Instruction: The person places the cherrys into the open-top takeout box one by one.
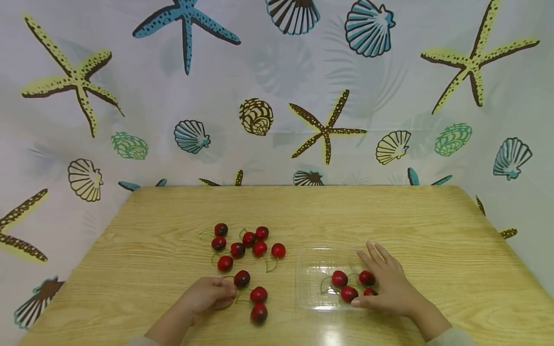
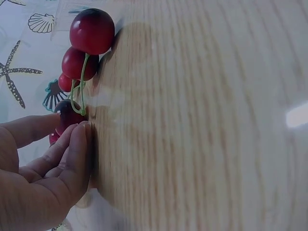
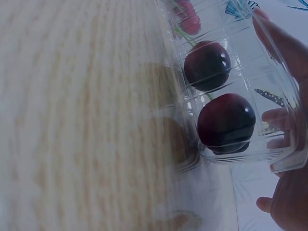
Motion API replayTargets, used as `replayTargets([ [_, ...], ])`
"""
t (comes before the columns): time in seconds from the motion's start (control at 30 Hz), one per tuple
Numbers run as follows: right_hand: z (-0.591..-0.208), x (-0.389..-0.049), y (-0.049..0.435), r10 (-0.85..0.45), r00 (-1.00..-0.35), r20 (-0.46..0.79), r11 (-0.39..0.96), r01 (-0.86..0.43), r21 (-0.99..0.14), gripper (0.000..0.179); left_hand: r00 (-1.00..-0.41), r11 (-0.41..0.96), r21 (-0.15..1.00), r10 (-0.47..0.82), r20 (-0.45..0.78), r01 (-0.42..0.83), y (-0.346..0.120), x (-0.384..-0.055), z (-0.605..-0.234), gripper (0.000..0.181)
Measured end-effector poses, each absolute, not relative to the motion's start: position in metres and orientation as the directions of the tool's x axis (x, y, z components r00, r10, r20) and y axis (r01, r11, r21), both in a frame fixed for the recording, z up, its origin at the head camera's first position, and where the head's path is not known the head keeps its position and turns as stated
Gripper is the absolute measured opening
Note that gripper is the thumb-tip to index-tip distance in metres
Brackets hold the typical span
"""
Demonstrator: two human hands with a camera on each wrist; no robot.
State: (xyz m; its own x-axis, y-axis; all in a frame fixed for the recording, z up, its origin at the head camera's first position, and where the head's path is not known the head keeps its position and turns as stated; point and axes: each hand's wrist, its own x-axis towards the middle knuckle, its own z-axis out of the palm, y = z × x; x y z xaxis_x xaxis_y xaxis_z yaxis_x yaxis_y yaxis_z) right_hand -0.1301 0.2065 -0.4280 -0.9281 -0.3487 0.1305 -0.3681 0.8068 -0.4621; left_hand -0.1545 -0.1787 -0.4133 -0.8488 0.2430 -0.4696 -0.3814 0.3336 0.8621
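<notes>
Four cherries sat in the clear plastic container, right, my right hand spread open at its side. My left hand bent toward near-left loose cherries' stems; grip? Couldn't tell! Pick-up stage, I judged; next called for a sure pinch.

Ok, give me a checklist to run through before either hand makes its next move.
1. Clear box resting on the table: ok.
2. Room in the box: ok; its left part is bare, with four cherries visible toward the right.
3. Right hand in place: ok; it is at the box's right end, fingers spread.
4. Left hand within reach of the two cherries nearest the person: ok; its fingers are at their stem ends.
5. Stems firmly pinched: cannot tell.
6. Table free of loose cherries: not ok; eleven lie outside the box.
</notes>
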Motion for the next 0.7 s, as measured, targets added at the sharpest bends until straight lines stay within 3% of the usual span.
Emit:
replayTargets([
  [0.7,-0.4240,-0.1288,0.2046,-0.348,-0.929,0.126,0.802,-0.365,-0.473,0.096,-0.856,0.410,0.846,0.235,-0.460,-0.342,-0.1722,-0.1521,-0.4205,0.017],
])
